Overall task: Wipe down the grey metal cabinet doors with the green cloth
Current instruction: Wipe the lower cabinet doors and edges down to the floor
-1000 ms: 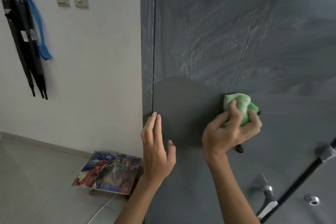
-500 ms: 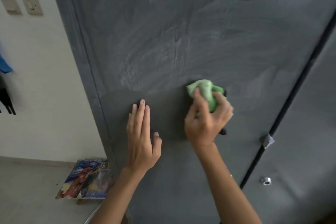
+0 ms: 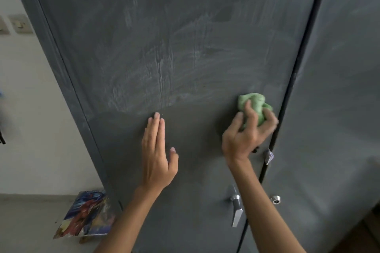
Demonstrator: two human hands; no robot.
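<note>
Wiping the big grey cabinet is my job, so I stand very close to it. The left door (image 3: 185,47) fills most of what I see. Its top part has pale, streaky marks, and its low part looks dark and plain. I cannot tell if the streaks are dust or wet. The right door (image 3: 339,88) is beside it, with a thin dark gap between them. I guess that door comes after this one. On the far left is the white wall (image 3: 30,119), and a picture board (image 3: 84,215) lies low down by it.

My left hand (image 3: 157,154) lies flat on the left door, near the middle. Its fingers are straight and pressed together, and the thumb sticks out to the side. I think I put it there to keep me steady while I rub.

My right hand (image 3: 244,135) is near the right edge of the same door, just beside the gap. Its fingers are curled round the green cloth (image 3: 254,107), which is bunched up in a ball. A ball is easy to hold and lets me push hard on the metal. The cloth touches the door about where the streaks end.

Lower down, the shiny handle (image 3: 236,209) sits by my right arm. The little round lock (image 3: 275,199) is on the right door.
</note>
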